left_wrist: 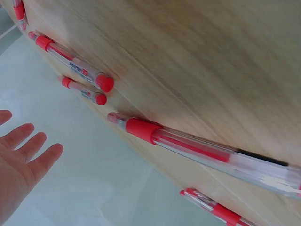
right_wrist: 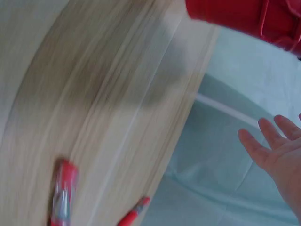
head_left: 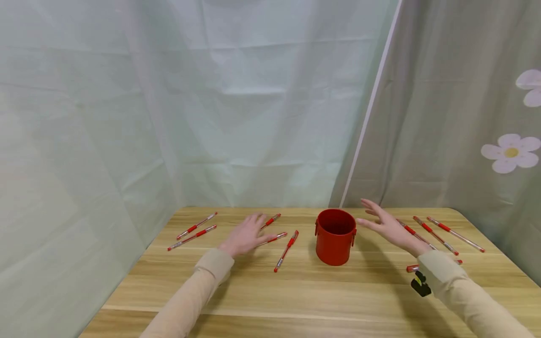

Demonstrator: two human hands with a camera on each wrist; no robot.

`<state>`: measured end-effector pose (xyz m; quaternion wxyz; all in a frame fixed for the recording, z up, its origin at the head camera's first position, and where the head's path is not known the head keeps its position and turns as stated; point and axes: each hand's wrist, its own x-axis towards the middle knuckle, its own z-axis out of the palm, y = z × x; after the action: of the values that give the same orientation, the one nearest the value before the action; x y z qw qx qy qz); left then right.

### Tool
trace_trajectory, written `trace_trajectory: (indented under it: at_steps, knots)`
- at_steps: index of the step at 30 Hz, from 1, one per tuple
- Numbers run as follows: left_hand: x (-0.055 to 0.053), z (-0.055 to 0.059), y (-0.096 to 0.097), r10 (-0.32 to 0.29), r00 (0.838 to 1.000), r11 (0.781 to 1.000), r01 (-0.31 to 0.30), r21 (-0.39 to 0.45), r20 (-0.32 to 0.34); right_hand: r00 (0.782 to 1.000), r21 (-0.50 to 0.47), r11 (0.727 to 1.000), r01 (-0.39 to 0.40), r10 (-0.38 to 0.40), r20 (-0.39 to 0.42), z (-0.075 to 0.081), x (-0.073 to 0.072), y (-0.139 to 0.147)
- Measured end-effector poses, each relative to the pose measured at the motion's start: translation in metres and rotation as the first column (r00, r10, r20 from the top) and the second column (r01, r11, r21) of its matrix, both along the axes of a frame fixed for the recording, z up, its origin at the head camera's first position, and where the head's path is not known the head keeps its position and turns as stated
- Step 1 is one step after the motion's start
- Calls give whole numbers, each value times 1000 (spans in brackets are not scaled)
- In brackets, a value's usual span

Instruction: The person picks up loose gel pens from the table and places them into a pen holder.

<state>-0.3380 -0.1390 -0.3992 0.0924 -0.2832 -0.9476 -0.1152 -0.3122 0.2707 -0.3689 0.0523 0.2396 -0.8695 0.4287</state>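
Note:
A red bucket-shaped pen holder (head_left: 334, 246) with small side handles stands upright on the wooden table. To its right, my right hand (head_left: 388, 227) hovers with fingers spread, apart from the rim and holding nothing. My left hand (head_left: 246, 234) is over the left half of the table, its fingers loosely extended. Close by it lie red gel pens: one pen (head_left: 272, 219) beyond the fingers, another pen (head_left: 275, 238) partly covered by the hand, and a third pen (head_left: 286, 251) towards the holder. In the left wrist view the fingers (left_wrist: 44, 162) grip nothing.
Two red pens (head_left: 197, 225) lie at the far left. Several more pens (head_left: 435, 234) lie on the right beneath and beyond the right forearm; the sleeve partly covers one pen (head_left: 412, 268). Behind the table's back edge hangs a pale curtain (head_left: 262, 117). A black object (head_left: 421, 284) sits by the right cuff.

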Motion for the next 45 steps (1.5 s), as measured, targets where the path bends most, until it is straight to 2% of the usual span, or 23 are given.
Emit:
trace_trajectory:
  at_steps: [6, 11, 21, 28, 35, 41, 45]
  knots:
    - [-1, 1, 9, -7, 1000, 1000, 6, -20, -15, 992, -127, 986, -104, 112, 54, 1, 4, -12]
    - [-3, 4, 15, -20, 1000, 1000, 20, 13, -13, 985, -172, 975, -141, 155, 72, -2, 2, -21]
    - [-6, 11, 27, -33, 999, 999, 32, -5, -5, 985, -191, 973, -128, 148, 93, -15, 0, -32]
    - [-8, 10, 32, -44, 999, 999, 44, 1, -11, 985, -195, 974, -112, 136, 111, -19, 1, -37]
    - [-11, 7, 37, -35, 999, 998, 35, -42, 6, 980, -250, 962, -112, 148, 131, -25, 2, -42]
    - [-15, 3, 38, -16, 1000, 998, 17, -68, 20, 983, -260, 961, -91, 129, 132, -24, 5, -46]
    - [-16, 0, 38, -9, 999, 998, 11, -68, 32, 984, -266, 960, -89, 126, 127, -16, 12, -51]
